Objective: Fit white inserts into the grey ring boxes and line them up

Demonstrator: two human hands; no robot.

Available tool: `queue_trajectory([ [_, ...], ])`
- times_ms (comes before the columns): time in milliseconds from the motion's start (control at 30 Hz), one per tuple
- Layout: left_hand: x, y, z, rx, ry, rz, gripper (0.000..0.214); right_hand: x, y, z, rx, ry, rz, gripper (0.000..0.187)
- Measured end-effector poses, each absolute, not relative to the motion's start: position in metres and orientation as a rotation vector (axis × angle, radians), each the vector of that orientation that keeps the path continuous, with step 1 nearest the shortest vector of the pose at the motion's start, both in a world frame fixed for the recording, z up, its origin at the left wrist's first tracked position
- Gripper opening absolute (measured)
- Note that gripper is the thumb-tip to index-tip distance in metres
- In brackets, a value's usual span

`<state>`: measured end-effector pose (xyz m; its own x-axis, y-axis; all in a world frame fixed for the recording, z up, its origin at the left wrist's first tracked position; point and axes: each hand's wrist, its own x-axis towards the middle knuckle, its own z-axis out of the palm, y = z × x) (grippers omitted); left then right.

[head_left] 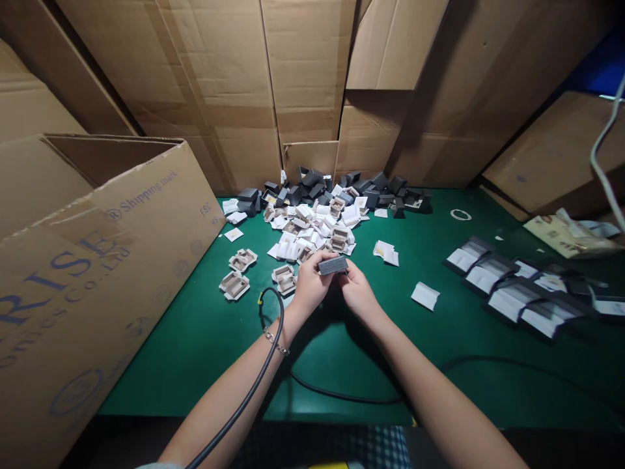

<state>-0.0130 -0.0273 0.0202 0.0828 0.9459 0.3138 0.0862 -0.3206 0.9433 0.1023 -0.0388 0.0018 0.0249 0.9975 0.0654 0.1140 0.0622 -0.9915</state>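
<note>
Over the middle of the green table (185, 358), both hands grip a small dark grey box (333, 264) with printing on its upward face. My left hand (311, 281) is closed around its left end. On the right end, my right hand (359, 291) has its fingers closed, partly hidden behind the box. Just beyond the hands lies a heap of white folded card inserts (307, 221). Two tan-and-white open inserts (234, 285) lie to the left. A loose white card (426, 296) rests to the right of my right hand.
Small black boxes (312, 185) are piled against the cardboard wall (229, 78). A large carton (112, 260) stands at left. Open dark boxes with white insides (508, 293) lie at right, near a tissue pack (566, 234). A black cable (254, 384) loops over my left forearm.
</note>
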Motion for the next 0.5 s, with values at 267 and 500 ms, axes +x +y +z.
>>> queue_trajectory([
  [267, -0.009, -0.024, 0.017, 1.473, 0.996, 1.298, 0.022, 0.1, -0.042, 0.016, -1.234, -1.125, 1.256, 0.032],
  [500, -0.008, -0.025, 0.017, 1.453, 0.961, 1.301, 0.023, 0.1, -0.044, 0.024, -1.235, -1.043, 1.232, 0.035],
])
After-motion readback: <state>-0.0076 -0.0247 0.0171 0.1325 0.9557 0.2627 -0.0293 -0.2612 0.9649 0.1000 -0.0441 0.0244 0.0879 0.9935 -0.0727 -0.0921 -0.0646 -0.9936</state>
